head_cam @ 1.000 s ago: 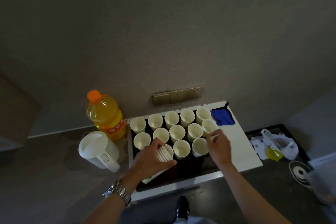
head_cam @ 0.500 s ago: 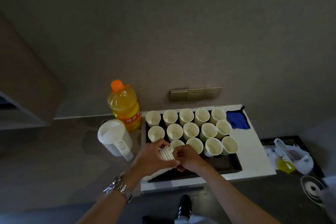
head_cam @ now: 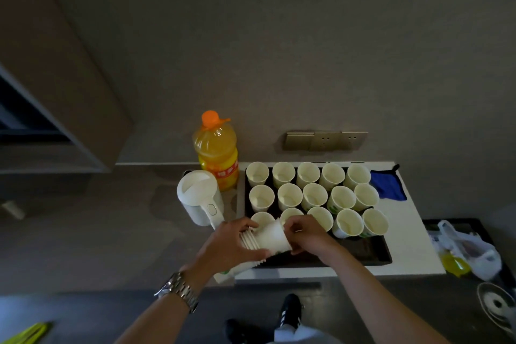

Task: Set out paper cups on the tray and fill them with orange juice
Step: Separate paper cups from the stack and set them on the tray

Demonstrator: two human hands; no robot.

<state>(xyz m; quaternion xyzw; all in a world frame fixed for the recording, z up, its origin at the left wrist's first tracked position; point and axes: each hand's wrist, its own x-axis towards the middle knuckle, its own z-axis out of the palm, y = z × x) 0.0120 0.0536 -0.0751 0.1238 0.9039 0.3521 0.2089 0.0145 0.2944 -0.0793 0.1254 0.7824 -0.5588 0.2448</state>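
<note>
Fifteen cups (head_cam: 289, 196) stand on the tray (head_cam: 371, 253), three rows of five. Left hand (head_cam: 227, 246) grasps the stack (head_cam: 248, 240); right hand (head_cam: 308, 234) pinches its top cup (head_cam: 272, 237). One bottle (head_cam: 216, 152) stands left.

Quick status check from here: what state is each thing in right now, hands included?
Left hand: grips the stack of paper cups, held sideways.
Right hand: pinches the top cup, pulling it off the stack.
Cups on tray: upright, empty, three rows.
Tray: front strip bare.
Orange juice bottle: upright, capped, nearly full.
White kettle: lid closed.
Blue cloth: lying right of the tray.
</note>
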